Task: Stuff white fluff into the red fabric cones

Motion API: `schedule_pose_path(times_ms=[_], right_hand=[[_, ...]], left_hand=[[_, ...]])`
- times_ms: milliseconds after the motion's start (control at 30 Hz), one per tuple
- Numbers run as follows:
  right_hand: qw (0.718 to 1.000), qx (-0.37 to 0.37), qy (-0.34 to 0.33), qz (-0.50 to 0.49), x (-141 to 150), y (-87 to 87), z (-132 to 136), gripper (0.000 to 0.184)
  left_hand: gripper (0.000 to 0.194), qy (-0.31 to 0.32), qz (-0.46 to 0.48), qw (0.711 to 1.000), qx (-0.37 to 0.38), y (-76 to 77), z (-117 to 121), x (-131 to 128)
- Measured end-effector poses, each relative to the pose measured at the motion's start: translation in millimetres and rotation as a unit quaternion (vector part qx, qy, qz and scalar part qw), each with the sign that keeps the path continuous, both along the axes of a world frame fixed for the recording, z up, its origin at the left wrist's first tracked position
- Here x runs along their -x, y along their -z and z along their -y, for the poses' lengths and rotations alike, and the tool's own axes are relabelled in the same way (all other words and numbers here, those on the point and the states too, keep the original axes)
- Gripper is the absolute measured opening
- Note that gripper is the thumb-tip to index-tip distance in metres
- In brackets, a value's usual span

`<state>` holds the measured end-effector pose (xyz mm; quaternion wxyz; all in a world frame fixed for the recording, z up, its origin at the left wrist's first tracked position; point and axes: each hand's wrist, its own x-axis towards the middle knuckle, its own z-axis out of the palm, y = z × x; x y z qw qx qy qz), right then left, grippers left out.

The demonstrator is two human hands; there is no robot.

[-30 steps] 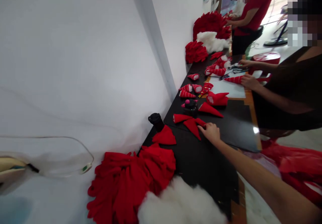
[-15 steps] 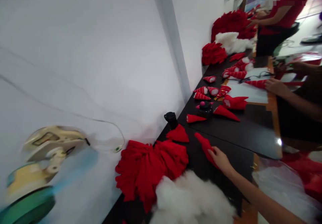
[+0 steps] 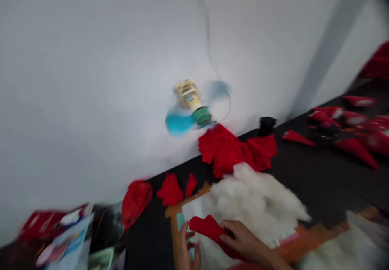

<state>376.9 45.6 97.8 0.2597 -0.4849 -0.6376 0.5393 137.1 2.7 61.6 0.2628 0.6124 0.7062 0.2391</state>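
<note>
My right hand point(image 3: 243, 243) grips a red felt cone point(image 3: 209, 228) low in the view, just in front of a heap of white stuffing point(image 3: 255, 199). My left hand point(image 3: 187, 251) comes up beside the cone's left end, fingers slightly apart and touching or nearly touching the felt; motion blur hides whether it grips. Both hands hover over a white sheet on a wooden board point(image 3: 174, 217) lying on the black table point(image 3: 319, 181).
A stack of red felt pieces point(image 3: 234, 148) lies against the wall behind the stuffing, with a black cup point(image 3: 266, 126) next to it. A small fan point(image 3: 191, 106) spins by the wall. Finished red cones point(image 3: 343, 136) lie at right. Red scraps point(image 3: 136, 197) and packets point(image 3: 60, 233) sit at left.
The view has swung left and down. My right hand has carried the red cone from the table's middle to the board in front of me, and my left hand has come into view beside it.
</note>
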Motion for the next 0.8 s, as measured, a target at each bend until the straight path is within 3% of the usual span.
schedule_pose_path(times_ms=[67,167,233,367,433,500,567,633,700,800], right_hand=[[0.993,-0.044,-0.084,0.074,32.1,-7.5,-1.7,0.011],[0.973,-0.089,-0.177,0.118,73.1,-8.9,-6.5,0.015],[0.962,-0.107,-0.204,0.145,96.4,-4.5,-14.0,0.017],[0.952,-0.149,-0.215,0.158,139.6,13.9,-51.1,0.018],[0.956,-0.143,-0.205,0.150,157.1,24.9,-81.5,0.017],[0.961,-0.134,-0.181,0.160,166.7,35.7,-115.3,0.017],[0.967,-0.141,-0.121,0.176,165.7,47.3,-143.8,0.019],[0.969,-0.143,-0.064,0.189,155.4,61.2,-156.0,0.029],[0.972,-0.135,-0.033,0.191,141.4,77.4,-143.1,0.036],[0.977,-0.104,-0.036,0.184,131.4,102.7,-80.3,0.037]], left_hand=[[0.038,-0.020,0.033,0.999,-0.010,0.1,11.9,18.0],[0.036,0.010,0.102,0.994,-0.025,-1.8,20.1,44.9],[0.028,0.003,0.110,0.994,-0.016,-3.0,23.5,63.7],[0.025,-0.078,0.127,0.989,0.016,4.5,24.0,101.7],[0.025,-0.148,0.220,0.962,0.071,14.0,19.0,118.2],[0.026,-0.218,0.332,0.906,0.145,26.0,12.2,131.3],[0.029,-0.251,0.385,0.869,0.184,39.3,7.1,141.1],[0.028,-0.279,0.410,0.844,0.203,52.4,6.2,148.0],[0.027,-0.303,0.437,0.818,0.220,63.2,9.4,152.2],[0.028,-0.319,0.476,0.785,0.236,72.9,17.9,152.4]])
